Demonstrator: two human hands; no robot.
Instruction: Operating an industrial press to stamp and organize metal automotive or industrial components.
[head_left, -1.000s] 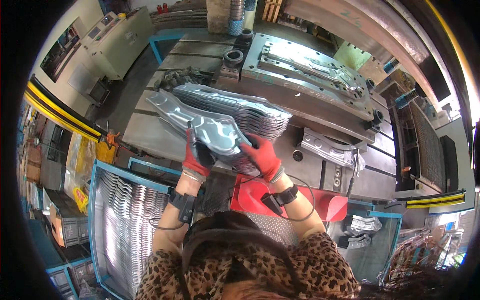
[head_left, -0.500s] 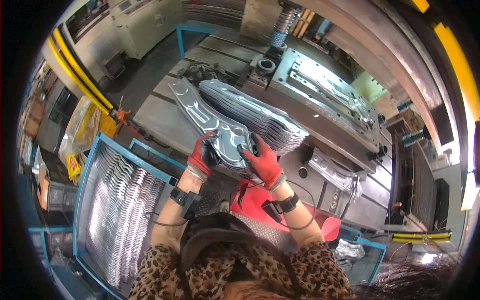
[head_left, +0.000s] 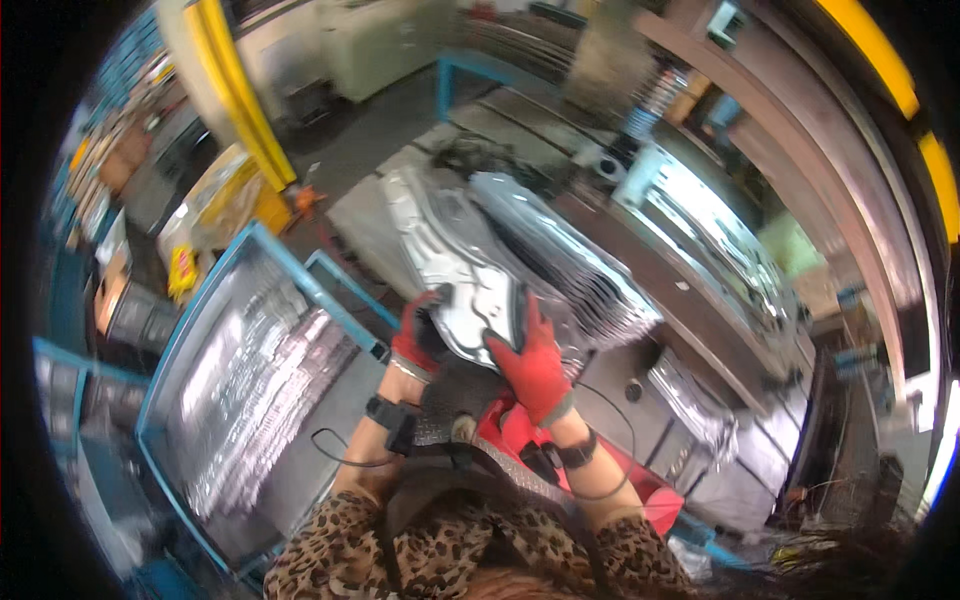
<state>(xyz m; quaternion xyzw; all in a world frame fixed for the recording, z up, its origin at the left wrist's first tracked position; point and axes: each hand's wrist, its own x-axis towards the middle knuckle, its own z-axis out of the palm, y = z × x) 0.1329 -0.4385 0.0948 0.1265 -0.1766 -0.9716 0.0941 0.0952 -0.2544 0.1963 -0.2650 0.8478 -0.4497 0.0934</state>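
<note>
Between my hands is a long, curved stamped metal part (head_left: 466, 291), silvery and shaped with raised ridges, its far end pointing away from me. My left hand (head_left: 421, 335), in a red glove with dark fingers, grips its left edge at the wide near end. On the opposite edge my right hand (head_left: 534, 362), gloved the same way, is closed with the thumb on top of the metal. Just right of the held part lies a stack of similar stamped parts (head_left: 570, 250) on the metal press table (head_left: 370, 215). Motion blur softens the details.
A blue-framed bin (head_left: 290, 262) at my left holds rows of similar parts. The press die (head_left: 690, 315) stands beyond the stack, with another stamped part (head_left: 690, 400) nearer on the right. A yellow guard post (head_left: 240, 95) rises at far left; red sheeting (head_left: 505, 425) lies close to me.
The view has swung left, so the scene sits farther right and the bin shows more fully. Both hands keep hold of the stamped part, which now appears brighter and apart from the stack.
</note>
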